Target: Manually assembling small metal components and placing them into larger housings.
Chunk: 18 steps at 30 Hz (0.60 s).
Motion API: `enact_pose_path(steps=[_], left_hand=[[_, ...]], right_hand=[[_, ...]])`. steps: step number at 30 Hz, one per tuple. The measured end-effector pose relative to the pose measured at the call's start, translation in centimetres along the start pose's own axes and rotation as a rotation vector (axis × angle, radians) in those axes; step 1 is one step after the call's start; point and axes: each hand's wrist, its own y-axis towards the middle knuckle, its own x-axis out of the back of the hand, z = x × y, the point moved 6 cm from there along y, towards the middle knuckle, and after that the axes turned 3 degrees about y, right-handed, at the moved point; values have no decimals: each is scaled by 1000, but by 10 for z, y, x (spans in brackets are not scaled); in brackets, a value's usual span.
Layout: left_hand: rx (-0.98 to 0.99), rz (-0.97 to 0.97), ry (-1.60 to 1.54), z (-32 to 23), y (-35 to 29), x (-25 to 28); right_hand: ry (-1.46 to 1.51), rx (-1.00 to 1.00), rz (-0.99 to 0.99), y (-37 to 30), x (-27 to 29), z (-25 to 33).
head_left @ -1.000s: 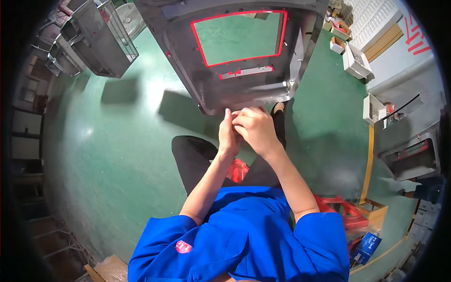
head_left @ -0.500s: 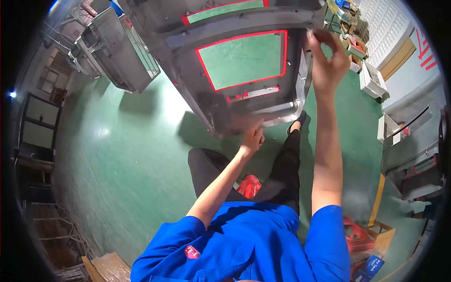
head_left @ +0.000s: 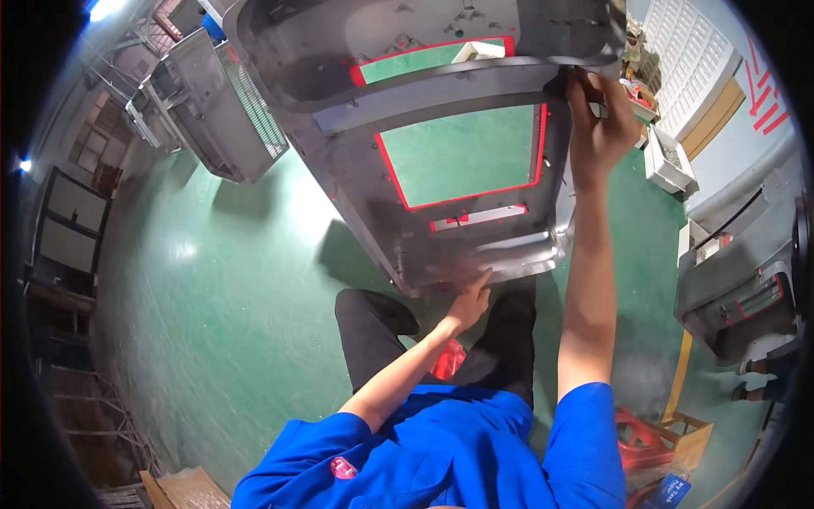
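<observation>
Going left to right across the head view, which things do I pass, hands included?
Dark frame with panels → grey housing with a perforated side → left hand → right hand → white bin → grey housing at far right.

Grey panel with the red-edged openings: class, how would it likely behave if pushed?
The grey panel looks stiff, since its moulded edges hold their shape. Its shiny lower lip may feel slippery. The cut-outs probably make it lighter than its outline suggests.
</observation>
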Motion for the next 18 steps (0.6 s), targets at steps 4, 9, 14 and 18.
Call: enact_pose_path(steps=[4, 9, 14, 18], left_hand=[[71, 72, 83, 1, -4, 5], [126, 136, -82, -13, -8, 14], [220, 68, -656, -20, -23, 26], [212, -55, -808, -37, -35, 30]], right_hand=[[-55, 4, 76, 9, -5, 5], [-226, 76, 31, 12, 3, 41], [-25, -510, 423, -117, 26, 57], [-268, -593, 1068, -236, 42, 66]])
